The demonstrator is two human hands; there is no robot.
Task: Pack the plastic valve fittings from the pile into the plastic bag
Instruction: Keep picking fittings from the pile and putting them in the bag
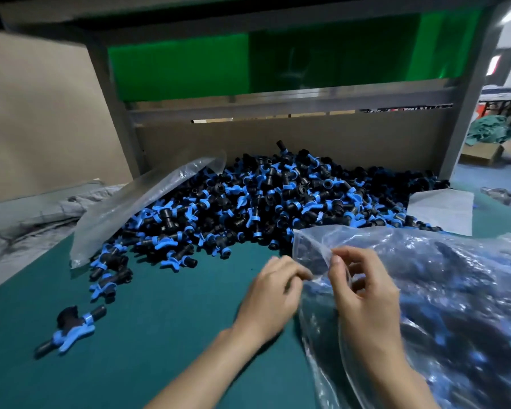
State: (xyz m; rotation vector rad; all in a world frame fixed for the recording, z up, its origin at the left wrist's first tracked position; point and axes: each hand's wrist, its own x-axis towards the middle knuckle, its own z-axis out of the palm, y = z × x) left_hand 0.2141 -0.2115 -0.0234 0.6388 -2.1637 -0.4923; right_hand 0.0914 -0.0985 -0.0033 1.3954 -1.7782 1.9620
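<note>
A clear plastic bag (pixel 443 305), bulging with dark black-and-blue parts, slumps on the right side of the green mat (pixel 160 364), its crumpled mouth turned toward the pile (pixel 278 202). We see the right hand (pixel 363 290) with its fingers curled, thumb and forefinger pinching a fold of the bag's rim and holding it up off the mat. The left hand (pixel 273 293) sits just beside it, fingers bent, their tips closed on the lower edge of the same opening, though blur softens them. Beyond the hands, we find loose valve fittings (pixel 307 196), black bodies with blue handles, heaped across the back of the mat up to a cardboard wall (pixel 278 137). An empty bag (pixel 136 208) lies draped over the pile's left slope, and a flat clear sheet (pixel 443 211) rests at its right edge. Two stray fittings (pixel 71 329) lie apart from the heap at the mat's near left.
</note>
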